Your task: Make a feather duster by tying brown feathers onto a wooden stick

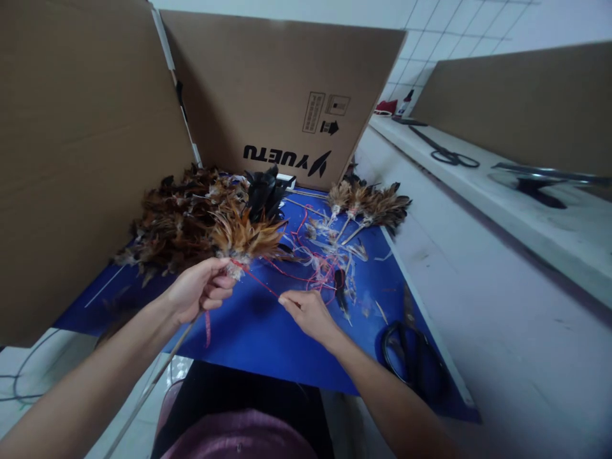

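Observation:
My left hand (203,290) grips a feather duster (246,234) just below its orange-brown feathers, fingers closed round the base. Its thin stick handle (152,387) slants down to the lower left past my forearm. Red string (261,281) wraps the pale feather base and runs tight to my right hand (308,312), which pinches it between thumb and fingers. A pink-red strand (208,328) hangs under my left hand. More red and pale string (325,271) lies tangled on the blue table surface (239,341) beyond my right hand.
Brown feather bunches (176,223) pile up at the left. Several small feather bundles on sticks (368,207) lie at the back right. Black-handled scissors (411,357) rest near the right edge. Cardboard panels (277,95) stand behind and left. A white ledge (482,166) holds more scissors (449,155).

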Tool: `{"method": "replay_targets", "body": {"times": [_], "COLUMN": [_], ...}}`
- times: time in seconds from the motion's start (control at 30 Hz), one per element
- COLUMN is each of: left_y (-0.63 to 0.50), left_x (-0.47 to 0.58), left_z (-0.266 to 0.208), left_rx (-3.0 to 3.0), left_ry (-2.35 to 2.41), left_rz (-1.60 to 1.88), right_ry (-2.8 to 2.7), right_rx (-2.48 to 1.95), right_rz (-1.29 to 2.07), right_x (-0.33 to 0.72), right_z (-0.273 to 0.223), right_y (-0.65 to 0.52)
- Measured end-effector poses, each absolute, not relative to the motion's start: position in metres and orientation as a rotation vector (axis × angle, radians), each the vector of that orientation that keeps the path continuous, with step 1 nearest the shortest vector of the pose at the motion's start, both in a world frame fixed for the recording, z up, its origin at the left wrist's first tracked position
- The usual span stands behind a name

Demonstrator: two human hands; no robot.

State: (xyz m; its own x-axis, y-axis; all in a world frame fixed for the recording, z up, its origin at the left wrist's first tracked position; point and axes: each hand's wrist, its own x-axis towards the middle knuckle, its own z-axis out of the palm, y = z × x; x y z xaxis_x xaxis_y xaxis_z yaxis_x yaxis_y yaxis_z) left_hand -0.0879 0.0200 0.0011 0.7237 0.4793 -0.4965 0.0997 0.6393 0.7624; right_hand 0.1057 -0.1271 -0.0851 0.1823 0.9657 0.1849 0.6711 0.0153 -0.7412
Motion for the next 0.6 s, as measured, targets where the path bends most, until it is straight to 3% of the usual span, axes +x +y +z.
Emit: {"method": "replay_targets", "body": {"times": [0.3,0.5,0.6], "left_y": [0.015,0.017,0.013], "left_x": [-0.095,-0.107,-0.105], "left_z": [-0.003,-0.005,-0.006], "left_rx": [1.016,1.113,1.195], "left_ry": [0.706,0.693,0.695], "left_rz": [0.335,0.355,0.352], "right_ry": [-1.48,-1.818,-1.691], "right_rx": [-1.733,-1.856,-1.756], "right_rz": [0.592,0.216,0.258], "right_x": [0.114,0.108,0.089], "right_z": [-0.093,-0.064,-0.043], "right_y": [-0.131,-0.15,-0.149]}}
